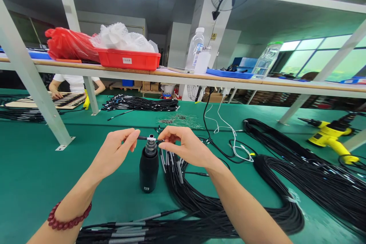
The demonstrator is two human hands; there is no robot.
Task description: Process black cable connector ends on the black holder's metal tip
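Observation:
Between finger and thumb, my left hand [116, 150] pinches one end of a thin black cable [142, 137] with a short white section in its middle. My right hand [184, 145] pinches the same cable from the other side, its fingers closed. The white section lies just over the metal nozzle of a black heat gun [148, 173], which stands upright with its nozzle up. Whether the cable touches the nozzle I cannot tell. Under my right hand, a bundle of black cables [183, 190] with grey sleeves curves across the green table [114, 194].
More cable bundles lie at the front [171, 230] and right [311, 175]. A yellow heat gun [328, 135] rests at the right. Overhead, a shelf [177, 74] carries a red bin [130, 60] and bottles. Shelf posts stand at both sides. A co-worker's hand [57, 95] is at far left.

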